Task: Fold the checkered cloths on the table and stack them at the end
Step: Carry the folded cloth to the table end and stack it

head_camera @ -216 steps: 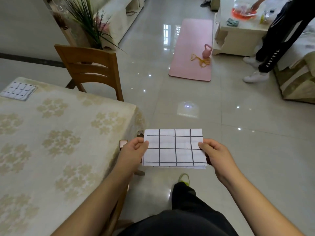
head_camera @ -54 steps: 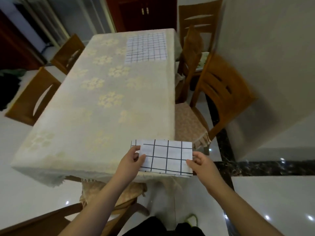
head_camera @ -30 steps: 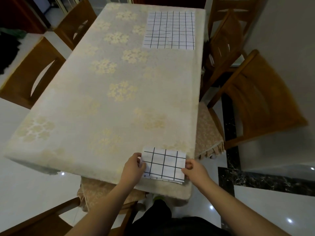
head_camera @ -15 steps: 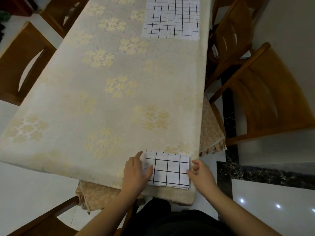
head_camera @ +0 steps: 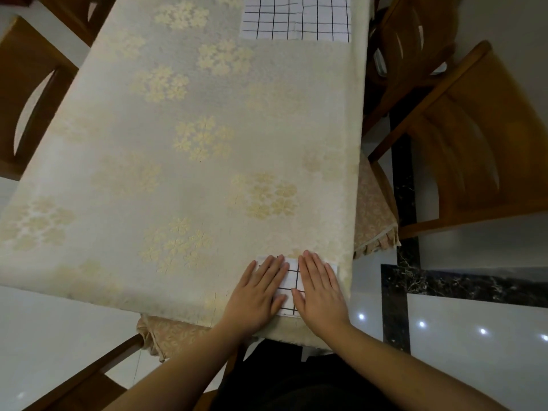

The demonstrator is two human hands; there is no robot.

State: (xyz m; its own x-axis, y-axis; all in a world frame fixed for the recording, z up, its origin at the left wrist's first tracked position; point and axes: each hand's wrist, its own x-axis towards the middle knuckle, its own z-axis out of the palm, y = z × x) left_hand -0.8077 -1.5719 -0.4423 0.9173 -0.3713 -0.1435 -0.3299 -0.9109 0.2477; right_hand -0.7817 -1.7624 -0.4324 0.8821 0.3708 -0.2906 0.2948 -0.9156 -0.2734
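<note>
Head: folded cloth (head_camera: 292, 279) beneath both hands (head_camera: 318, 287).

Head camera (the only view) looks steeply down along the table (head_camera: 184, 179).

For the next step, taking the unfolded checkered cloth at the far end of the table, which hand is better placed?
Probably the right hand. The unfolded checkered cloth lies along the table's right edge, more in line with it. The left hand sits further left. Both press flat on the folded cloth.
</note>
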